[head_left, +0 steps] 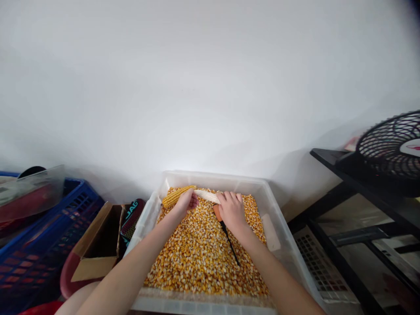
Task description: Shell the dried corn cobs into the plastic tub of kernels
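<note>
My left hand [187,201] is closed around the narrow end of a yellow ear of corn [172,197], its kernels in tight rows. My right hand [232,211] grips the far end of a pale, bare corn cob [206,195], whose other end reaches my left fingers. Under the right hand is a tool with an orange handle [217,213] and a thin black shaft, slanting over the kernels; whether my fingers touch it I cannot tell. Loose yellow and white corn kernels [197,249] fill the bottom of a clear plastic bin [216,178] beneath both hands.
Left of the bin are an open cardboard box [95,262] in a reddish basin [67,271], a dark JAG-lettered item [133,216] and a blue crate [52,240]. To the right, a black rack [348,179] carries a fan [390,144]. A white wall [210,87] rises behind.
</note>
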### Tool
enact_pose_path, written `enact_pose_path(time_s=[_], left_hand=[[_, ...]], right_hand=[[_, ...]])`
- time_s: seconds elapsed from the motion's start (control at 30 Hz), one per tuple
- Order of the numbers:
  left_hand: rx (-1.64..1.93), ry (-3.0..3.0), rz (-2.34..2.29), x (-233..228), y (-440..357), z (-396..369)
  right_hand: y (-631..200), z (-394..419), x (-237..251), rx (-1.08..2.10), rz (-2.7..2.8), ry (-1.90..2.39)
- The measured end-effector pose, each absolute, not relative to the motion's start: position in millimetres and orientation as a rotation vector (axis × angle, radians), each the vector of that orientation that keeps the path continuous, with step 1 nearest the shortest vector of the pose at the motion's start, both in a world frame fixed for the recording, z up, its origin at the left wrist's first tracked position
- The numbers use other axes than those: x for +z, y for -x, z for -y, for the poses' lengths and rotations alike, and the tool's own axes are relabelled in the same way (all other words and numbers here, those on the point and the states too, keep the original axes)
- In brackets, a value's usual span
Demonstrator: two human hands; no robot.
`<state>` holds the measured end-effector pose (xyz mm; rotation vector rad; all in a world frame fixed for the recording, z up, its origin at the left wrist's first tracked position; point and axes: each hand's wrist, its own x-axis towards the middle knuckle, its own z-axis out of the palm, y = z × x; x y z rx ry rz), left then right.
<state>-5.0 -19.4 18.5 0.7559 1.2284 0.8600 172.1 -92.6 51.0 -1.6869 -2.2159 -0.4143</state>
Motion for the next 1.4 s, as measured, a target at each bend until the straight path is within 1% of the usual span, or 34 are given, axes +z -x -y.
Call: enact_pose_path(time_s=[0.1, 0.2, 0.3, 0.4, 0.53, 0.63, 0.83, 1.07, 1.4], left_hand=[[0.807, -0.711, -1.246, 12.1, 2.3, 23.3], [0.655, -0.68, -1.249, 7.5, -5.4, 32.9], [0.585, -0.947, -1.211, 15.7, -13.7, 43.2], [0.681, -1.243, -1.044, 34.6, -15.1, 47.5], [0.892, -1.336, -1.075, 57.5, -5.2, 43.8], [0.958, -1.377, -1.018, 66.4, 3.8, 40.7], [0.864, -1.272, -0.779, 70.6, 10.0, 42.0], [0.811, -0.984, -0.728, 74.8, 9.0, 44.9], [0.841, -0.671, -0.633, 76.1, 1.3, 49.6]], right_hand=[[-171.5, 92.9, 53.8, -0.449, 2.158, 1.686], [-176.2, 91.3, 60.4, -0.475, 2.019, 1.689], [-184.5, 89.3, 66.3, -0.467, 1.929, 1.695], [-190.6, 87.5, 66.5, -0.427, 1.915, 1.703], [-190.8, 85.5, 59.5, -0.316, 1.919, 1.662], [-188.4, 83.9, 52.9, -0.26, 1.951, 1.644], [-186.8, 78.7, 42.6, -0.207, 2.033, 1.568], [-186.9, 76.8, 37.8, -0.17, 2.051, 1.489], [-189.0, 72.9, 33.9, -0.202, 2.06, 1.526]])
